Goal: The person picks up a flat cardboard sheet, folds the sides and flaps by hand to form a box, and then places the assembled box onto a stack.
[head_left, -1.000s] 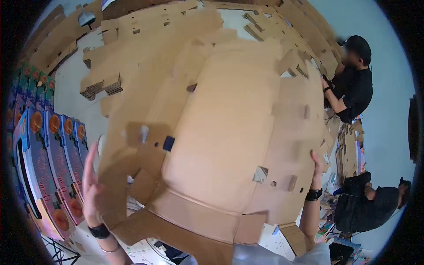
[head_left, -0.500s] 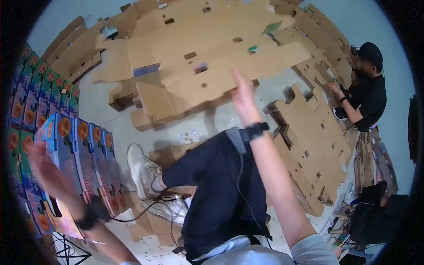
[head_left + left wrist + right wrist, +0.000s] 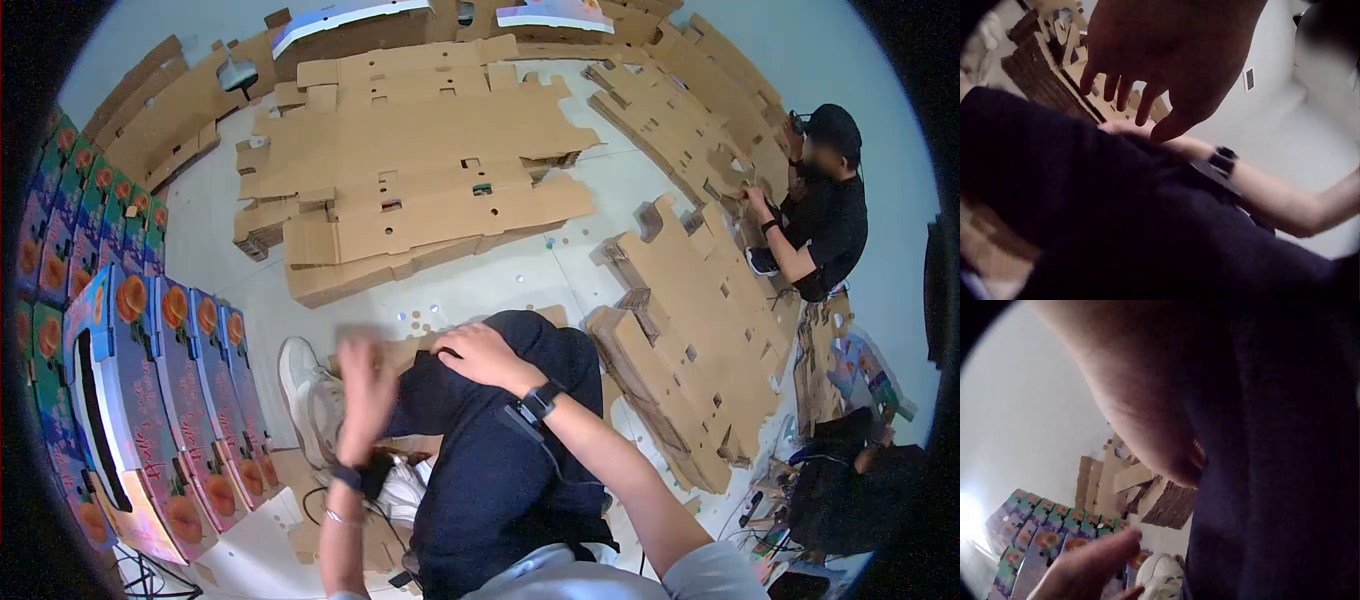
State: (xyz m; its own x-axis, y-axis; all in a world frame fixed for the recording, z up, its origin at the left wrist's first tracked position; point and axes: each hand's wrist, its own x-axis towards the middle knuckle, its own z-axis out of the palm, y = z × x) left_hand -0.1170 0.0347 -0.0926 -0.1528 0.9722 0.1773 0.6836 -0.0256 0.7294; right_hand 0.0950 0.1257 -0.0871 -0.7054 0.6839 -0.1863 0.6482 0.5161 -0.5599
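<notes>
My right hand point(image 3: 485, 355) rests on the knee of my dark trousers point(image 3: 480, 440), holding nothing. Just left of that knee, my left hand point(image 3: 366, 385) hangs blurred in the air. In the left wrist view the left hand point(image 3: 1166, 56) has its fingers spread above the dark cloth, and nothing is in it. The right wrist view shows the right hand point(image 3: 1141, 419) lying against the trousers, its fingertips hidden. Beyond my feet, a flattened cardboard sheet point(image 3: 420, 130) lies on top of a stack on the floor.
Printed boxes point(image 3: 160, 380) stand in rows at the left. More cardboard stacks point(image 3: 700, 340) lie at the right, near a person in black point(image 3: 825, 220). A second dark-clothed person point(image 3: 860, 480) is at the lower right. A white shoe point(image 3: 305, 385) shows beside my knee.
The large cardboard sheet left my hands and came down on the far stack. My right hand dropped back to my knee, and my left hand swung inward from the printed boxes.
</notes>
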